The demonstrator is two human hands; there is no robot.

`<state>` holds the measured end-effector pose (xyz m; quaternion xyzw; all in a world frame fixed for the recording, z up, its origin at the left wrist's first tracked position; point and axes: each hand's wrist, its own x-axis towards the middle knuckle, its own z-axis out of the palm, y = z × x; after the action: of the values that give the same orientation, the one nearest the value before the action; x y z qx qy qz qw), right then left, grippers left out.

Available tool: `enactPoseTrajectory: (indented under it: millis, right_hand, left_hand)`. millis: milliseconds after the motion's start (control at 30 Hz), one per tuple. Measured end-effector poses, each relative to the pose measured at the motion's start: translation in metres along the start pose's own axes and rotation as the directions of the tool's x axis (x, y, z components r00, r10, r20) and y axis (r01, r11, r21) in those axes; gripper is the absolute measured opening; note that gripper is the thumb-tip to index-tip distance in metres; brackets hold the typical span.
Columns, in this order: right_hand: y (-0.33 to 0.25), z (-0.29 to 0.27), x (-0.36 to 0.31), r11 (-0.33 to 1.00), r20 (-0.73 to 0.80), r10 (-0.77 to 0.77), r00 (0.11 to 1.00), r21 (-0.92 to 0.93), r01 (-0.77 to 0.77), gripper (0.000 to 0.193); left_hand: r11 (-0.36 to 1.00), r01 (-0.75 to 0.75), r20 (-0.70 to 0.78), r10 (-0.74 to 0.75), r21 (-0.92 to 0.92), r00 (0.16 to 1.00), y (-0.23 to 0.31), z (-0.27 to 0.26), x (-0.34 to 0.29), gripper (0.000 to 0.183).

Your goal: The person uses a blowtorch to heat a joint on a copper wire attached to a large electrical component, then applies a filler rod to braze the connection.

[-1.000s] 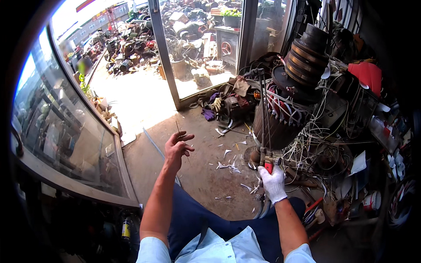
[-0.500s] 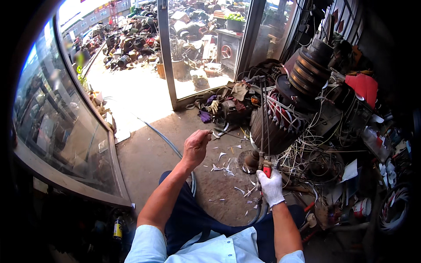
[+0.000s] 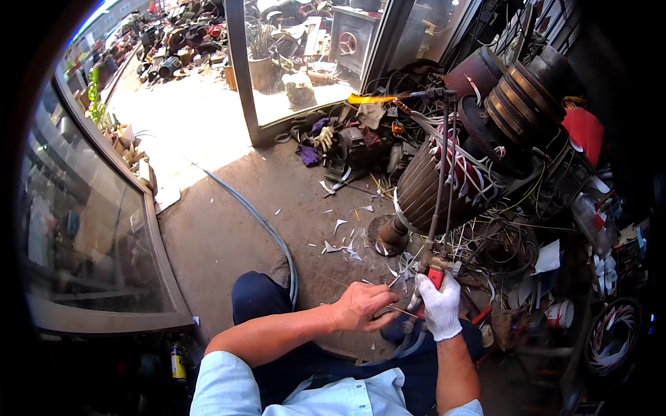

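My right hand (image 3: 440, 299), in a white knit glove, is wrapped round the red handle of a long gas torch (image 3: 442, 163). The torch's two thin tubes stand up from the handle, and a yellow-orange flame (image 3: 378, 99) streams leftward from its tip. My bare left hand (image 3: 365, 306) is closed just left of the handle, with a thin rod (image 3: 403, 312) sticking out of its fingers. Beyond the torch tubes lies a tilted motor rotor (image 3: 429, 184) with white-sleeved leads and copper-coloured rings (image 3: 522, 97) at its upper end.
White scraps (image 3: 345, 251) litter the concrete floor. A blue-grey hose (image 3: 258, 218) crosses it on the left, beside a glass door (image 3: 104, 229). Rags and gloves (image 3: 323, 139) lie near the door frame. Tangled wires (image 3: 510, 246) and a white bucket (image 3: 559, 315) are on the right.
A flame now shows at the torch tip, where none was visible. My left hand has come down and right, close to the torch handle. The torch has shifted slightly right.
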<state>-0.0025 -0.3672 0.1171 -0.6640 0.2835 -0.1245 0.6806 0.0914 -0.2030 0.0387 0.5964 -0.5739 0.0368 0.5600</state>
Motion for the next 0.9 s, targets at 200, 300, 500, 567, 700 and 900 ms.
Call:
enactPoseTrajectory:
  millis: [200, 300, 500, 567, 700, 900]
  right_hand:
    - [-0.026, 0.015, 0.02, 0.982, 0.073, -0.05, 0.996, 0.187, 0.036, 0.025]
    - [-0.044, 0.022, 0.028, 0.975, 0.093, -0.154, 0.984, 0.173, 0.137, 0.029]
    - [-0.156, 0.001, 0.028, 0.792, 0.054, -0.61, 0.79, 0.077, 0.606, 0.015]
    - [-0.187, -0.018, 0.011, 0.704, 0.072, -0.697, 0.713, -0.116, 0.7, 0.014]
    - [-0.207, -0.083, 0.015, 0.623, 0.274, -0.668, 0.692, -0.303, 0.721, 0.02]
    - [-0.097, -0.06, -0.003, 0.874, 0.109, -0.344, 0.933, -0.325, 0.36, 0.018]
  left_hand:
    - [0.995, 0.072, 0.055, -0.076, 0.062, 0.996, 0.012, -0.002, -0.013, 0.031]
    - [0.955, 0.262, -0.135, -0.243, 0.139, 0.96, 0.006, -0.022, -0.021, 0.023]
    - [0.874, 0.448, -0.575, -0.27, 0.191, 0.772, 0.009, -0.086, -0.017, 0.017]
    - [0.864, 0.471, -0.613, -0.279, 0.175, 0.739, 0.017, -0.094, -0.021, 0.023]
    - [0.832, 0.526, -0.683, -0.281, 0.177, 0.674, 0.022, -0.114, -0.026, 0.032]
    - [0.909, 0.416, -0.728, -0.289, -0.006, 0.622, 0.015, -0.116, 0.007, 0.028]
